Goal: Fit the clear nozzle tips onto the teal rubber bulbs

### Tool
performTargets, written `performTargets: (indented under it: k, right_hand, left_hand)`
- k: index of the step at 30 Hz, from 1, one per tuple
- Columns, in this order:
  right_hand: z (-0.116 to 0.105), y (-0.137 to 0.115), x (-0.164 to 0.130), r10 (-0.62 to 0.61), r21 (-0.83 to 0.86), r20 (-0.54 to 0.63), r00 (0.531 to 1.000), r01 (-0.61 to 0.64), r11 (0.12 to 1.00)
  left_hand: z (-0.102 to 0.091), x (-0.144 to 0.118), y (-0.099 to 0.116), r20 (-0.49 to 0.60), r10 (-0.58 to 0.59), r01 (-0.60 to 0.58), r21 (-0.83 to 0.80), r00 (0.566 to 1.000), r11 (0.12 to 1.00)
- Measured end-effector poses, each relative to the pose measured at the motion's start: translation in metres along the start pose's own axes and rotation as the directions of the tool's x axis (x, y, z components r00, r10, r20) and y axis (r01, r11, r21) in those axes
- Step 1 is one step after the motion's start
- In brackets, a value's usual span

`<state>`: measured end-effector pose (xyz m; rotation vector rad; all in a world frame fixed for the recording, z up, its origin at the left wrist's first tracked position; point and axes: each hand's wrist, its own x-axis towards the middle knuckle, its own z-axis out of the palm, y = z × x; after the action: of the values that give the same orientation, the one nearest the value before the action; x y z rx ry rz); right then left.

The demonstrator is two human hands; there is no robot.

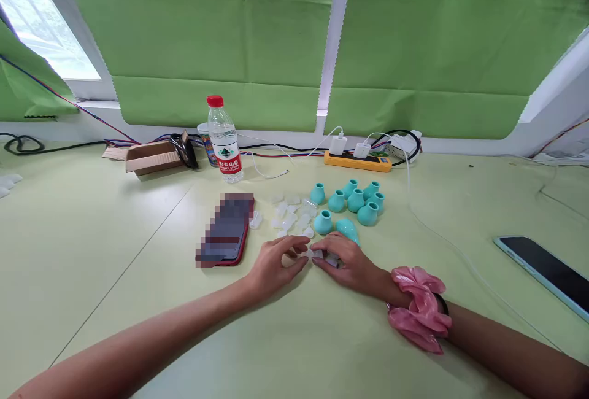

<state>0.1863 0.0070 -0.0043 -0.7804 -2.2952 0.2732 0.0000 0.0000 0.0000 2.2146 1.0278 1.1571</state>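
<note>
Both hands rest on the pale green table, fingertips meeting over a small translucent white piece (314,254). My left hand (276,267) pinches it from the left. My right hand (346,264) holds it from the right, with another white piece under the fingers. Several more translucent white pieces (291,216) lie scattered just beyond the hands. Several teal vase-shaped caps (354,201) stand behind them, and one teal cap (346,229) lies on its side next to my right hand. A pink scrunchie (418,308) sits on my right wrist.
A red phone (226,230) lies left of the hands. A water bottle (224,141), a cup, a cardboard box (151,157) and an orange power strip (358,161) with chargers line the back edge. A second phone (547,273) lies at the right, a white cable beside it.
</note>
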Motion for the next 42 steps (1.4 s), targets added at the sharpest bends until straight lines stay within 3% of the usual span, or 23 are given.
performTargets:
  k: [7, 12, 26, 35, 42]
  right_hand:
    - [0.001, 0.0, -0.001, -0.012, 0.038, -0.012, 1.0, 0.012, 0.999]
    - [0.0, -0.002, -0.002, 0.045, 0.041, 0.021, 0.999, -0.046, 0.998]
    - [0.0, -0.004, -0.001, 0.05, 0.045, 0.079, 0.996, -0.053, 0.998]
    - [0.0, -0.002, -0.002, 0.061, 0.041, 0.055, 0.997, -0.063, 0.997]
    - [0.0, -0.002, -0.002, 0.068, 0.066, 0.037, 0.997, -0.07, 0.995]
  left_hand:
    - [-0.001, 0.0, 0.0, -0.003, 0.033, -0.033, 0.007, 0.999, 0.999]
    - [-0.004, 0.003, 0.004, 0.02, 0.062, -0.062, 0.009, 0.998, 0.998]
    - [-0.001, 0.005, -0.003, -0.013, 0.236, -0.236, -0.027, 0.972, 0.971]
    - [0.003, 0.003, -0.01, 0.094, 0.355, -0.367, 0.175, 0.93, 0.914]
    - [-0.001, 0.005, -0.01, 0.193, 0.257, -0.28, 0.098, 0.947, 0.955]
